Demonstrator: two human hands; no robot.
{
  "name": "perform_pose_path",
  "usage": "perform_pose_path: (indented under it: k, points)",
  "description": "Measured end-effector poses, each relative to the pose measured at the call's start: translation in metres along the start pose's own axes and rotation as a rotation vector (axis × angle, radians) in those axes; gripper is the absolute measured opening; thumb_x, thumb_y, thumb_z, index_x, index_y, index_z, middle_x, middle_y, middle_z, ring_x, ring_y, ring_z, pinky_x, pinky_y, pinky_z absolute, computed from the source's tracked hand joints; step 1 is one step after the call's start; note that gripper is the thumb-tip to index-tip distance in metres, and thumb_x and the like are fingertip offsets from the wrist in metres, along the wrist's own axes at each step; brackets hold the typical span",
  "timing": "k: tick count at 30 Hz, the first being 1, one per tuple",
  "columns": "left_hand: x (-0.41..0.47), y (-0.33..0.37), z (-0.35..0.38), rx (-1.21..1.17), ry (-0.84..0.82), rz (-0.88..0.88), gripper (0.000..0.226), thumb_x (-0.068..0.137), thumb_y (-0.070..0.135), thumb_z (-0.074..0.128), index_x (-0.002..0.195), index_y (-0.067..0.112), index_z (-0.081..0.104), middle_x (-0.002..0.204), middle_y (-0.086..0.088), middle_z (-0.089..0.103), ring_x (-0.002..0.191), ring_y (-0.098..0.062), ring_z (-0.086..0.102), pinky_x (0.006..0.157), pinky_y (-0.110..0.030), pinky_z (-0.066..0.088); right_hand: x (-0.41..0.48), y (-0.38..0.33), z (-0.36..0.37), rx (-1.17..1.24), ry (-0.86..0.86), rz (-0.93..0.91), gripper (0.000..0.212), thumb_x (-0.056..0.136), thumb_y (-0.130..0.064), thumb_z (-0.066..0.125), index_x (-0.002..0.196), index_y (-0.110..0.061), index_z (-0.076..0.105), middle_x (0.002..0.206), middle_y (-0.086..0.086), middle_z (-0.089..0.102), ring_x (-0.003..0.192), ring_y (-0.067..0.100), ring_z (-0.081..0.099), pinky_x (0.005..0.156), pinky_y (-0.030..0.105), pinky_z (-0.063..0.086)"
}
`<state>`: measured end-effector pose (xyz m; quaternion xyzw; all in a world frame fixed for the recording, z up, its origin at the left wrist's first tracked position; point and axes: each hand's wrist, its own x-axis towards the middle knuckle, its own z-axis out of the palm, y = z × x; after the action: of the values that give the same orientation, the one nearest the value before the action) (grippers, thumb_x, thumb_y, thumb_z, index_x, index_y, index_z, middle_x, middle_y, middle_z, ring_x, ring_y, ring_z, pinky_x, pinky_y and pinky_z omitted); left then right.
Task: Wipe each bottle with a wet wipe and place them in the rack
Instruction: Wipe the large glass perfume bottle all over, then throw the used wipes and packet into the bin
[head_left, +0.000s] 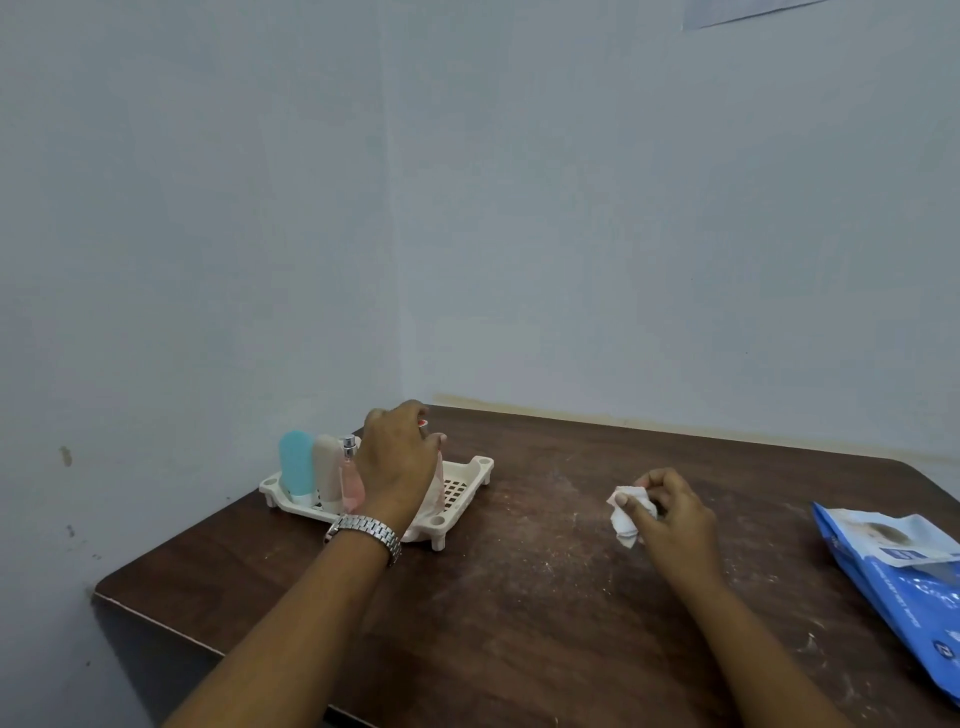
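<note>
The only camera rides on my head, wide-angle, facing forward and down over the brown table (519, 613) toward the corner of the wall (597, 208). It sits near: my left hand (397, 460) and right hand (672, 514) reach in from the bottom edge, and the wall fills the upper half.

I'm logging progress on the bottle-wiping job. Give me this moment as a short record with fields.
rack: white, far left of the table
standing in rack: blue bottle, beige bottle, spray bottle
left hand: over the rack, grips a red-topped bottle, mostly hidden
right hand: holds a crumpled wipe, apart from the rack
wipes pack: blue, at the table's right edge
</note>
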<state>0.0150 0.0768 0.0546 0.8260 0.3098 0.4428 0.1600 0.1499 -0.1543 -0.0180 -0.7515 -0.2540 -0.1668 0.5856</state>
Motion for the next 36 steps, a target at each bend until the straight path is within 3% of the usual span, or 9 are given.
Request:
perform_pose_path:
  k: [3, 10, 17, 23, 28, 32, 36]
  points:
    - [-0.004, 0.01, -0.002, 0.027, 0.005, 0.05, 0.03, 0.084, 0.022, 0.069, 0.114, 0.022, 0.064, 0.107, -0.004, 0.058, 0.108, -0.018, 0.053, 0.079, -0.031, 0.044, -0.001, -0.001, 0.0, 0.144, -0.009, 0.094, 0.012, 0.08, -0.016, 0.071, 0.082, -0.014, 0.06, 0.086, -0.003, 0.067, 0.08, 0.013, 0.064, 0.063, 0.028, 0.052]
    - [-0.026, 0.031, 0.009, -0.029, -0.061, 0.136, 0.022, 0.083, 0.022, 0.069, 0.104, 0.025, 0.067, 0.105, -0.002, 0.055, 0.109, -0.017, 0.049, 0.088, -0.03, 0.041, -0.004, -0.008, -0.004, 0.447, -0.082, 0.254, 0.012, 0.087, -0.01, 0.063, 0.094, -0.004, 0.056, 0.083, 0.007, 0.071, 0.064, 0.015, 0.068, 0.047, 0.026, 0.048]
    - [-0.071, 0.06, 0.034, -0.153, -0.294, 0.188, 0.017, 0.086, 0.028, 0.066, 0.102, 0.032, 0.064, 0.102, 0.008, 0.047, 0.101, -0.013, 0.052, 0.089, -0.028, 0.045, -0.007, -0.019, -0.006, 0.48, -0.054, 0.264, 0.011, 0.087, -0.004, 0.062, 0.094, -0.006, 0.054, 0.075, 0.002, 0.07, 0.058, 0.011, 0.066, 0.046, 0.024, 0.05]
    - [-0.104, 0.081, 0.049, -0.266, -0.44, 0.165, 0.014, 0.081, 0.022, 0.068, 0.094, 0.028, 0.066, 0.1, 0.008, 0.066, 0.107, -0.014, 0.056, 0.091, -0.03, 0.047, -0.022, -0.022, -0.025, 0.522, 0.003, 0.338, 0.006, 0.085, -0.005, 0.064, 0.09, -0.008, 0.063, 0.093, 0.012, 0.069, 0.079, 0.018, 0.068, 0.063, 0.024, 0.056]
    - [-0.147, 0.123, 0.058, -0.423, -0.561, 0.135, 0.015, 0.079, 0.018, 0.069, 0.085, 0.031, 0.064, 0.099, 0.008, 0.07, 0.102, -0.014, 0.061, 0.089, -0.029, 0.049, -0.051, -0.034, -0.078, 0.588, 0.086, 0.353, 0.015, 0.086, 0.004, 0.058, 0.091, -0.009, 0.062, 0.094, 0.009, 0.068, 0.082, 0.016, 0.066, 0.07, 0.024, 0.056]
    - [-0.192, 0.184, 0.056, -0.56, -0.656, 0.175, 0.016, 0.079, 0.014, 0.069, 0.089, 0.027, 0.067, 0.101, 0.006, 0.071, 0.102, -0.015, 0.062, 0.09, -0.031, 0.049, -0.084, -0.042, -0.147, 0.509, 0.245, 0.327, 0.018, 0.086, 0.007, 0.056, 0.1, -0.004, 0.06, 0.09, 0.007, 0.069, 0.072, 0.008, 0.067, 0.06, 0.019, 0.053]
    - [-0.263, 0.241, 0.047, -0.742, -0.743, 0.252, 0.016, 0.077, 0.011, 0.07, 0.086, 0.023, 0.064, 0.099, 0.002, 0.072, 0.095, -0.018, 0.065, 0.086, -0.03, 0.05, -0.128, -0.047, -0.228, 0.383, 0.421, 0.237, 0.017, 0.085, 0.007, 0.056, 0.089, -0.009, 0.06, 0.08, 0.003, 0.068, 0.069, 0.013, 0.065, 0.062, 0.026, 0.054]
